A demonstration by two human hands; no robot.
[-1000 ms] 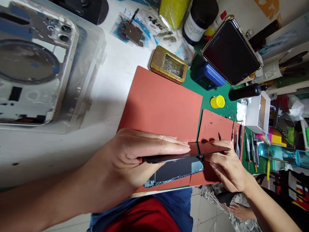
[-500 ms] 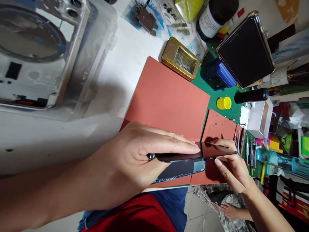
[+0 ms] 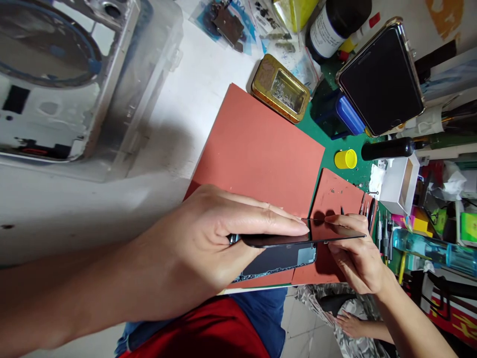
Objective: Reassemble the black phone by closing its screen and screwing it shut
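A thin, glossy black phone screen [image 3: 328, 232] is held nearly level above the red mat. My left hand [image 3: 219, 233] is closed on its left part, fingers laid over the top and thumb underneath. At the far right end my right hand [image 3: 359, 256] grips the screen's edge, fingertips above and thumb below. Directly under the screen shows a dark phone part [image 3: 276, 262] with a speckled rim and a grey-blue patch at its right end. My left hand and the screen hide much of it, and I cannot tell how the two are joined.
Behind the hands lies a red mat [image 3: 261, 144], with a smaller red pad [image 3: 335, 191] beside it. A gold tin [image 3: 281, 88], a yellow cap [image 3: 346, 159], a propped phone [image 3: 382, 79] and several slim tools [image 3: 385, 236] stand around. A clear plastic box [image 3: 141, 99] is at left. Another person's hand [image 3: 350, 324] shows below.
My right thumb has shifted in under the screen's edge, and the right fingers are bent a little more. The left hand keeps its hold. The view has moved slightly.
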